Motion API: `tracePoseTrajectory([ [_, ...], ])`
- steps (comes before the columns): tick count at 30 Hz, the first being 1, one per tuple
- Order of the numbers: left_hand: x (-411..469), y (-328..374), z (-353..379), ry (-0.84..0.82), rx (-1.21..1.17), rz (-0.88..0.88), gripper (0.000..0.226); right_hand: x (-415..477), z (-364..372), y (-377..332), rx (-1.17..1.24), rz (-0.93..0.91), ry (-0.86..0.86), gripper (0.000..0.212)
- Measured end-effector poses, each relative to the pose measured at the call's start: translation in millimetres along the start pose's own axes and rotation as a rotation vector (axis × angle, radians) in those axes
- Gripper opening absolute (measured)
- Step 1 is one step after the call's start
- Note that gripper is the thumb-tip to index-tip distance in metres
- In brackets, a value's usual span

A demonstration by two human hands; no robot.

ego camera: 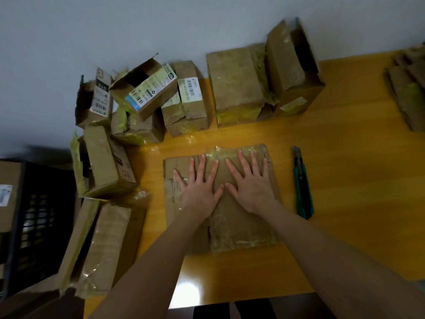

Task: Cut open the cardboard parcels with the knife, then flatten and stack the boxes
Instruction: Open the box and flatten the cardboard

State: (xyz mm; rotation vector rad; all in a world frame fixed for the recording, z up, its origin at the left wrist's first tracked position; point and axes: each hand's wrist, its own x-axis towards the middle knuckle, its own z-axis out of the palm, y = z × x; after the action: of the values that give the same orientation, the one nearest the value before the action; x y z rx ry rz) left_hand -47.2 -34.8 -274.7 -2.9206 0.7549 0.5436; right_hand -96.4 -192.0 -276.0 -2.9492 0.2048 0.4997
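I am viewing one flattened brown cardboard box [241, 226] lying mid-way along the yellow wooden table [345, 157]; two hands are pressing it, left hand [197, 187] and right hand [250, 185] side by side, fingers straight and spread; one green-handled utility knife [303, 185] is lying just right of it, untouched; roughly eight taped brown parcels [234, 86] are crowding the far and left edges, overlap preventing exact counting; one stack of flattened cardboard [409, 93] is sitting far right; one black plastic crate [39, 215] is standing left.
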Motion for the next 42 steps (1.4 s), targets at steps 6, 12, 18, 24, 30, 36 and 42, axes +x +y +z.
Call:
tracePoseTrajectory([
  [6,4,-1,-1,-0.022,-0.008,0.000,0.069,3,1,1,-0.020,-0.006,0.030,0.070],
  [12,-29,1,3,-0.040,-0.019,-0.037,0.067,2,-6,1,-0.040,-0.007,-0.046,0.067],
  [18,-76,0,15,-0.150,0.012,-0.082,0.069,-35,0,-12,-0.039,0.010,-0.076,0.064],
  [24,-75,4,9,-0.186,0.012,-0.077,0.067,-87,25,-22,0.013,-0.034,-0.069,0.073],
  [30,-72,2,13,-0.194,-0.025,-0.072,0.068,-83,37,-20,0.004,-0.031,0.004,0.070],
  [36,-72,0,15,-0.177,-0.049,-0.053,0.068,-83,32,-21,-0.021,-0.019,-0.032,0.080],
  [42,-74,-3,7,-0.203,-0.071,-0.025,0.072,-84,16,-19,0.044,-0.039,-0.139,0.066],
])
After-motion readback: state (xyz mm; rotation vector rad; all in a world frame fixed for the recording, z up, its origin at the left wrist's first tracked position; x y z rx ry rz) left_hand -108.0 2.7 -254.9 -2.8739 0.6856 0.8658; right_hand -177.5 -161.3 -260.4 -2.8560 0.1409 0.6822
